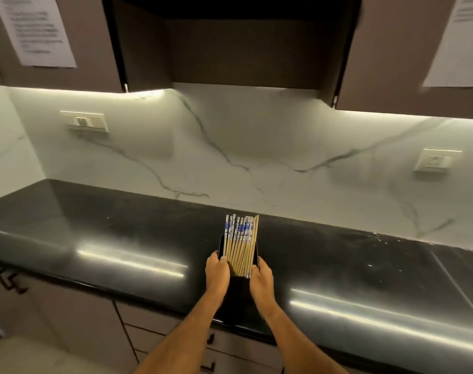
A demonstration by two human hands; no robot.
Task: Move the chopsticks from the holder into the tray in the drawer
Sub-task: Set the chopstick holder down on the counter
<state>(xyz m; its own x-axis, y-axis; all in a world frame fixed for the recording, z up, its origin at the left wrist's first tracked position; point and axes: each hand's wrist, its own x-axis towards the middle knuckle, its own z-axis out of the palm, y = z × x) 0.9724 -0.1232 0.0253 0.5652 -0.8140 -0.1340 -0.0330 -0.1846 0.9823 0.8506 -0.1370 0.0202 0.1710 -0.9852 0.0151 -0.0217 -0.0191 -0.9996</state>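
Observation:
A black holder (222, 245) stands on the dark countertop (122, 233), near its front edge. Several bamboo chopsticks (242, 245) with blue-and-white patterned tops stick up out of it, leaning toward the wall. My left hand (217, 273) grips the holder's left side, thumb against the chopsticks. My right hand (262, 279) grips the right side. The holder's lower part is mostly hidden between my hands. No drawer is open and no tray is in view.
Closed drawers with dark handles (211, 340) sit under the counter below my arms. More cabinet fronts (11, 282) are at the left. Marble backsplash carries two switch plates (85, 122) (435, 160). Upper cabinets with paper sheets (38, 28) hang overhead.

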